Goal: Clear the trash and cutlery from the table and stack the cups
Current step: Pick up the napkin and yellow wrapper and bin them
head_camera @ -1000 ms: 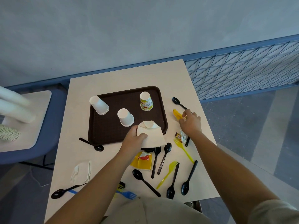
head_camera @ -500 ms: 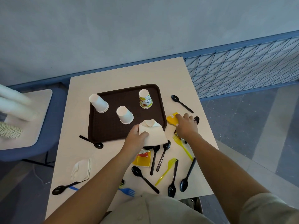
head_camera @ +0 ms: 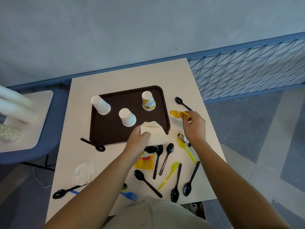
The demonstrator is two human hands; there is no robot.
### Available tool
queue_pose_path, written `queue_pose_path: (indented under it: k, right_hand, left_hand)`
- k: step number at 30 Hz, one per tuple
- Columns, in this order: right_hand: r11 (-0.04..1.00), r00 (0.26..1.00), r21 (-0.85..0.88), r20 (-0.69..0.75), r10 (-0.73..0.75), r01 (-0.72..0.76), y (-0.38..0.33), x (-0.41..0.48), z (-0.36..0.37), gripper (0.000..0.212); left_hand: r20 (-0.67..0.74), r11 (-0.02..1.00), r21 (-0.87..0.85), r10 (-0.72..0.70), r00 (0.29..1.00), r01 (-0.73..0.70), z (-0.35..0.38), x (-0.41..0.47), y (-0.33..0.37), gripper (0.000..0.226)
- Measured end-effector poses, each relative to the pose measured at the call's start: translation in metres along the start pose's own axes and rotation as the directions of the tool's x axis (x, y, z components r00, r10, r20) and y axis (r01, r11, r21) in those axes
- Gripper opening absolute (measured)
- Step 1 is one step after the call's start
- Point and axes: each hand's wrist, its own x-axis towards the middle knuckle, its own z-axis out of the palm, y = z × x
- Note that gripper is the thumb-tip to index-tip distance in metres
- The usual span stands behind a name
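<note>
My left hand (head_camera: 138,137) grips a cream paper napkin (head_camera: 156,135) over the near right corner of the brown tray (head_camera: 105,134). My right hand (head_camera: 194,124) pinches a crumpled yellow wrapper (head_camera: 177,113) just right of the tray. Three cups stand upside down on the tray: two white cups (head_camera: 100,105) (head_camera: 127,117) and a printed cup (head_camera: 148,101). Several black spoons (head_camera: 165,158) and yellow forks (head_camera: 185,150) lie scattered on the near table. A yellow sachet (head_camera: 144,162) lies below my left wrist.
A crumpled napkin (head_camera: 82,173), a black spoon (head_camera: 66,192) and a blue fork (head_camera: 130,195) lie near the front left edge. Another spoon (head_camera: 182,103) lies right of the tray. A small brown packet (head_camera: 181,136) sits by my right wrist. A blue side table (head_camera: 33,129) with stacked cups stands left; a blue railing (head_camera: 247,75) right.
My right hand has lifted the yellow wrapper and moved it a little to the right and away from the tray. My left hand still holds the napkin in the same place.
</note>
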Motion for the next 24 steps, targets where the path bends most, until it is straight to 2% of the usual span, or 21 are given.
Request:
queue_pose_path:
  k: [3,6,8,11,13,15,19,22,24]
  right_hand:
    - [0.972,0.974,0.067,-0.006,-0.224,0.224,-0.018,-0.017,-0.007,0.027]
    - [0.919,0.916,0.046,0.077,-0.394,0.392,-0.029,-0.037,-0.004,0.033]
    - [0.888,0.88,0.024,0.124,-0.458,0.459,-0.033,-0.051,0.0,0.036]
    - [0.868,0.854,0.017,0.171,-0.491,0.496,-0.031,-0.065,0.008,0.042]
    - [0.867,0.85,0.007,0.194,-0.49,0.498,-0.029,-0.069,0.011,0.043]
    - [0.852,0.829,-0.001,0.23,-0.509,0.523,-0.029,-0.073,0.011,0.043]
    - [0.814,0.778,-0.004,0.296,-0.554,0.581,-0.036,-0.079,0.009,0.046]
    - [0.828,0.779,0.079,0.3,-0.55,0.554,-0.037,-0.078,0.004,0.051]
    - [0.853,0.818,0.187,0.244,-0.521,0.487,-0.037,-0.074,-0.004,0.05]
  left_hand:
    - [-0.003,0.998,-0.042,-0.035,0.999,0.035,0.005,0.002,0.005,0.032]
    - [0.001,0.988,-0.127,-0.088,0.996,0.087,0.011,0.005,0.009,0.031]
    - [0.02,0.959,-0.256,-0.118,0.993,0.119,0.016,0.006,0.01,0.03]
    - [0.047,0.841,-0.497,-0.22,0.974,0.214,0.018,0.005,0.012,0.027]
    - [0.115,0.784,-0.564,-0.234,0.965,0.258,0.016,0.004,0.013,0.031]
    - [0.17,0.803,-0.536,-0.2,0.965,0.261,0.013,0.005,0.013,0.035]
    - [0.168,0.911,-0.38,-0.103,0.98,0.16,0.015,0.004,0.01,0.042]
    - [0.137,0.918,-0.377,-0.076,0.988,0.123,0.015,0.006,0.009,0.027]
    - [0.104,0.917,-0.382,-0.082,0.991,0.116,0.015,0.008,0.01,0.017]
